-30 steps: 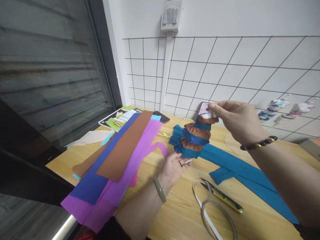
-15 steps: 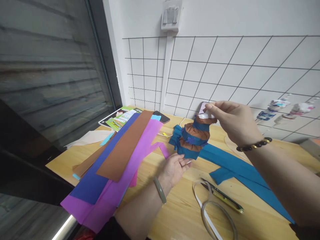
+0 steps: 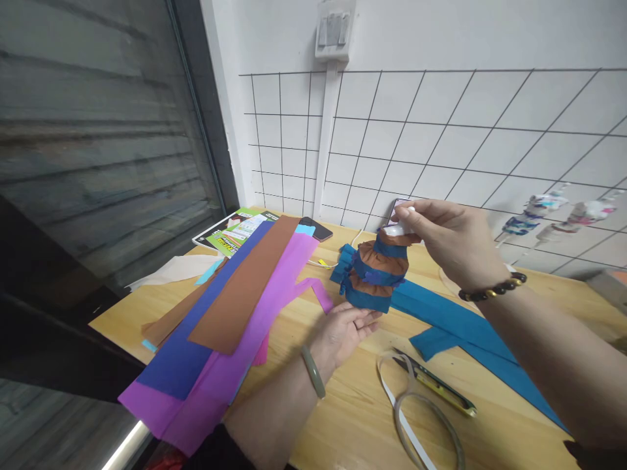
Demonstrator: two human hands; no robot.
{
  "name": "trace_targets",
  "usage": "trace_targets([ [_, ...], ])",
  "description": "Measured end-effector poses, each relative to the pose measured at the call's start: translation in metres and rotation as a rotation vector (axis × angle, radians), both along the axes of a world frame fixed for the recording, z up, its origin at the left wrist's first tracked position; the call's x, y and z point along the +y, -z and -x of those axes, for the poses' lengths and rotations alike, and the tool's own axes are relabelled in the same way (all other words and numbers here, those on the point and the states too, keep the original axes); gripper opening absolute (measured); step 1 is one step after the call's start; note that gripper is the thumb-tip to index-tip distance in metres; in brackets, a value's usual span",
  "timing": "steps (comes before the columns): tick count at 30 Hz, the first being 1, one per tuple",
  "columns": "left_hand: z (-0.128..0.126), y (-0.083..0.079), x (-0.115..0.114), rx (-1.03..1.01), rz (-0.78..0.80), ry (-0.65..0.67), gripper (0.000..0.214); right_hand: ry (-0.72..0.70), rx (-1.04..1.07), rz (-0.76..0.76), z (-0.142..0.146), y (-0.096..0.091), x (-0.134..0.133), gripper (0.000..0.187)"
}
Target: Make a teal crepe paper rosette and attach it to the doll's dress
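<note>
A tiered crepe-paper craft (image 3: 382,261), brown and teal with a purple trim round its middle, is held slightly tilted above the table. My right hand (image 3: 448,238) pinches the small white piece (image 3: 398,228) at its top between thumb and fingers. Under the teal bottom edge, my left hand (image 3: 345,329) grips the base with bent fingers, palm side up. What the left fingertips press on is partly hidden by the craft. Just behind it lie teal crepe strips (image 3: 441,307), and a thin purple strip (image 3: 321,295) runs close to my left wrist's far side.
Blue, brown and purple paper sheets (image 3: 245,294) are piled at left. A yellow-black cutter (image 3: 443,385) and a coil of tape (image 3: 431,401) lie front right. Phones (image 3: 317,228) and a green booklet (image 3: 232,238) sit at the back. A wire grid (image 3: 392,130) covers the wall.
My right hand has shifted slightly left, bringing the craft's top the same way, and more of the white piece shows. My left hand has stayed nearly in place under the base.
</note>
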State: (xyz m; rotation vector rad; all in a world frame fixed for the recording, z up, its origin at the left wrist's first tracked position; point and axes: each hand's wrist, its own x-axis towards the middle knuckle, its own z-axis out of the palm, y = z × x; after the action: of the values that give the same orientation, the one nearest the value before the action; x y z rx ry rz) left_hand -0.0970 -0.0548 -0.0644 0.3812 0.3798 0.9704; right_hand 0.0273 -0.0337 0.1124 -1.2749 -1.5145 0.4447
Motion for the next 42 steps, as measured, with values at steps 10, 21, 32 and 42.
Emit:
trace_targets([
  [10, 0.001, 0.001, 0.002, 0.009, -0.018, -0.008, 0.007, -0.086, 0.076, 0.009, -0.002, 0.006, 0.006, 0.023],
  [21, 0.002, 0.0, 0.001, 0.14, -0.039, -0.016, 0.013, -0.114, 0.075, 0.013, 0.002, 0.01, -0.004, 0.034],
  [32, 0.0, 0.001, -0.007, 0.536, -0.172, 0.017, 0.022, 0.186, -0.116, -0.048, -0.071, 0.058, -0.041, 0.035],
  [42, -0.005, -0.005, -0.029, 0.99, -0.678, -0.005, 0.033, -0.072, -0.581, 0.235, -0.111, 0.135, -0.094, 0.016],
])
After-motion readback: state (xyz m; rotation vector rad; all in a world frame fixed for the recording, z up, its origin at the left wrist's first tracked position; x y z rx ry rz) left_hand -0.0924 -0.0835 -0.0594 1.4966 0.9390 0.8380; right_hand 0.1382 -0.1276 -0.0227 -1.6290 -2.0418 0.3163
